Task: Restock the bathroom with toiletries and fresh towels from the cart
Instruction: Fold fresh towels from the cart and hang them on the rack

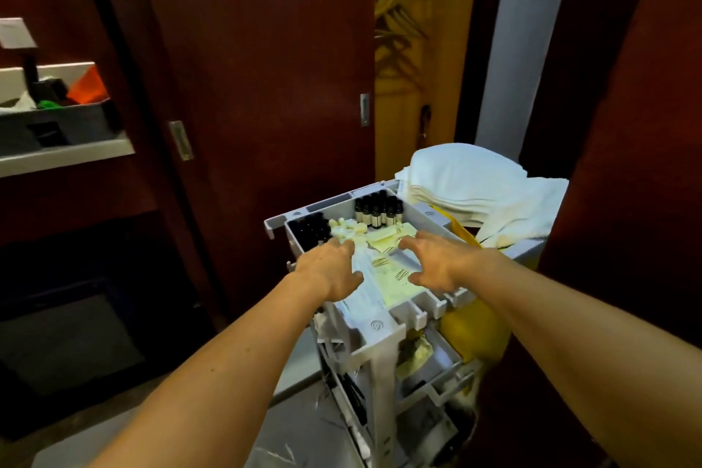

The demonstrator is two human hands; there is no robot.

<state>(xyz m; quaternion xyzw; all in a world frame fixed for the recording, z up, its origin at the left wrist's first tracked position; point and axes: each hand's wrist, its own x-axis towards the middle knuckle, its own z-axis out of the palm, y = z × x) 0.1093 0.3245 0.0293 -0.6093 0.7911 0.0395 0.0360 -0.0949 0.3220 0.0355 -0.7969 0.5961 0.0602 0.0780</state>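
Reaching over the cart (376, 331), I judge the packets (391, 270) under my palms light, thin and slippery, best pinched by an edge. The bottles (374, 211), just beyond my right fingertips, look small, rigid and light; take them round the body. The towels (467, 182), beyond and to the right of my right hand (437, 262), are soft and bulky: lift the folded stack from beneath. My left hand (330, 266) lies spread, fingers relaxed, on the packets. The right hovers, fingers loosely curled, holding nothing; whether it touches the packets, I cannot tell.
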